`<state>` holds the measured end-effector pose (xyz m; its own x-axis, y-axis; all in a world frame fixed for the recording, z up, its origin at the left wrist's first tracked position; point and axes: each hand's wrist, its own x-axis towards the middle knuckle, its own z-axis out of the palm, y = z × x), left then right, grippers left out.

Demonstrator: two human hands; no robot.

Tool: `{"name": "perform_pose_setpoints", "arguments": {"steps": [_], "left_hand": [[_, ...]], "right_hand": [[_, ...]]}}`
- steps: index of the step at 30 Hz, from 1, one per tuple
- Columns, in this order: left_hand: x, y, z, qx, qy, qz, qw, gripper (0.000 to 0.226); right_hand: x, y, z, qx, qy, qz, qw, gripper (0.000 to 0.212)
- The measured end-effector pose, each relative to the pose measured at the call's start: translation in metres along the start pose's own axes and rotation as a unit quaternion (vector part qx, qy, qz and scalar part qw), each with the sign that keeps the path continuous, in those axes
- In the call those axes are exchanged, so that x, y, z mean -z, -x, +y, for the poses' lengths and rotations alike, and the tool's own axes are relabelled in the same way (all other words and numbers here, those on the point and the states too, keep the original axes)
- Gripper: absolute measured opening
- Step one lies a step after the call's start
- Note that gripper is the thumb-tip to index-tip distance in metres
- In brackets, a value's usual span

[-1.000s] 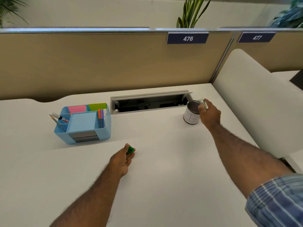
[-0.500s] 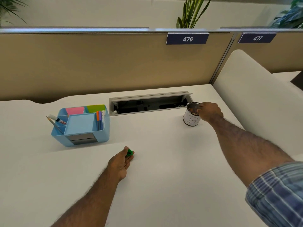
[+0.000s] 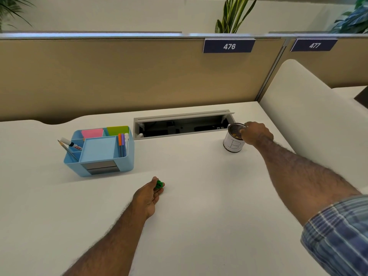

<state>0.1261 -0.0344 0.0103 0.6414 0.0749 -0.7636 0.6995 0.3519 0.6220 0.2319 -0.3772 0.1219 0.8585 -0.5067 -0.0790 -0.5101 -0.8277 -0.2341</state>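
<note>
Right hand (image 3: 256, 133) at 1 o'clock, fingers curled into mouth of tin (image 3: 233, 145); could not tell if grasping anything. Left hand (image 3: 148, 198) pinched green piece (image 3: 159, 184) low on tabletop (image 3: 199, 226), 11 o'clock, well apart from tin. Judged green piece's transfer still left.

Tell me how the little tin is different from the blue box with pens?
The tin is round with a B on its label; the blue box is square-cornered with many compartments. The tin is smaller than the blue box. The right hand curls over the tin's mouth; the blue box is untouched, the left hand pinching a small green thing apart from it. Both stand upright, open-topped, on the white desk.
</note>
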Motion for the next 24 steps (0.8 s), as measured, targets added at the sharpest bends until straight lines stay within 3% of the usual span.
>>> {"name": "perform_pose_setpoints", "arguments": {"steps": [13,16,19,24], "left_hand": [[0.0,0.001,-0.003,0.001,0.0,0.001,1.0,0.017],[0.0,0.001,-0.002,0.0,0.005,0.002,1.0,0.017],[0.0,0.0,-0.003,0.0,0.01,0.004,1.0,0.017],[0.0,0.0,-0.004,-0.002,0.019,0.002,1.0,0.017]], "right_hand": [[-0.002,0.006,0.001,-0.027,0.005,0.0,1.0,0.035],[-0.007,0.009,0.002,-0.053,-0.076,0.03,0.995,0.037],[-0.014,0.019,-0.003,-0.075,-0.227,0.069,0.968,0.037],[-0.036,0.055,-0.023,-0.022,-0.374,0.097,0.922,0.028]]}}
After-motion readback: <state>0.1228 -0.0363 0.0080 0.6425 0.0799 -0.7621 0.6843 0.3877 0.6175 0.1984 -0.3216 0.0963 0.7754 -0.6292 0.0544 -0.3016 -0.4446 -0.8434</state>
